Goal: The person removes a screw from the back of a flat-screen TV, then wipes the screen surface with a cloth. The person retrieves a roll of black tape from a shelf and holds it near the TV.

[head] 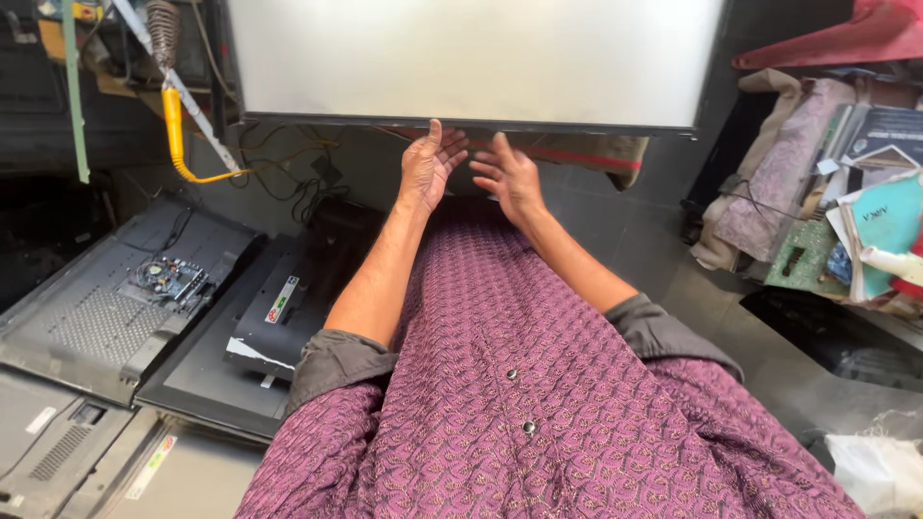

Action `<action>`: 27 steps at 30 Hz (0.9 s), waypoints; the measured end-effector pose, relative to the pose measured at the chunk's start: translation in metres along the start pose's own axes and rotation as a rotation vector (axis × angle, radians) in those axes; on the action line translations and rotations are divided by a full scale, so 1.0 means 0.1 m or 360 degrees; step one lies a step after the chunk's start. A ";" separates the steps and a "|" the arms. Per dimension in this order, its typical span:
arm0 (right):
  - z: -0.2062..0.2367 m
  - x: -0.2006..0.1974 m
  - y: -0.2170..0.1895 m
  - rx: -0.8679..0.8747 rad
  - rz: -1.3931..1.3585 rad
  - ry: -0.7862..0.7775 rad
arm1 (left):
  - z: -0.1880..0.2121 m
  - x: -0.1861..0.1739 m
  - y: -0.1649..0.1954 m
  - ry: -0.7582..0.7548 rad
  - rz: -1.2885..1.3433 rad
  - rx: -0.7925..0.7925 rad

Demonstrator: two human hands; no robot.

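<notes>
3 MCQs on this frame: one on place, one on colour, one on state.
1. Where is the white panel?
A. propped upright ahead of the person
B. flat on the lap
C. hung at far right

2. What colour is the soldering iron's handle?
A. red
B. yellow
C. green

3. How are the left hand and right hand?
A. fists closed
B. gripping a tool
C. open, fingers spread by the panel's lower edge

Answers:
1 A, it stands above both hands.
2 B, yellow grip at upper left.
3 C, nothing is held in either hand.
</notes>
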State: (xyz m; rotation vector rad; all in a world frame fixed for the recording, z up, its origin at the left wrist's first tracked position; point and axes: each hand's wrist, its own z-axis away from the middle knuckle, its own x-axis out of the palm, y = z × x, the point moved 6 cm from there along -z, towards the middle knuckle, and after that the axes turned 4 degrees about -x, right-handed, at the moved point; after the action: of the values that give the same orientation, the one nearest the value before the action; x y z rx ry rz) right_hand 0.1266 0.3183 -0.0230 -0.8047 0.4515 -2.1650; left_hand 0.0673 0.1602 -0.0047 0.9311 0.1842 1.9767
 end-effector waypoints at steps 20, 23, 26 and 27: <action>-0.39 0.70 -0.33 -0.0190 0.0175 -0.0172 | -0.16 0.02 0.44 0.0173 -0.0036 0.0401; -0.35 0.73 -0.31 -0.0158 0.0099 -0.0169 | -0.11 0.03 0.46 0.0154 -0.0085 0.0296; -0.28 0.84 -0.23 -0.0031 0.0036 -0.0229 | -0.06 0.02 0.54 0.0092 -0.0131 0.0218; -0.26 0.90 -0.19 0.0036 0.0020 -0.0254 | -0.04 0.00 0.57 0.0081 -0.0136 0.0198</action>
State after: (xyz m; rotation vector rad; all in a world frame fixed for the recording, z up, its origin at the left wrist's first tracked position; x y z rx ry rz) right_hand 0.0539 0.2631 0.0042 -0.9512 0.3486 -2.0715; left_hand 0.0258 0.1288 0.0190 0.9371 0.3734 1.9282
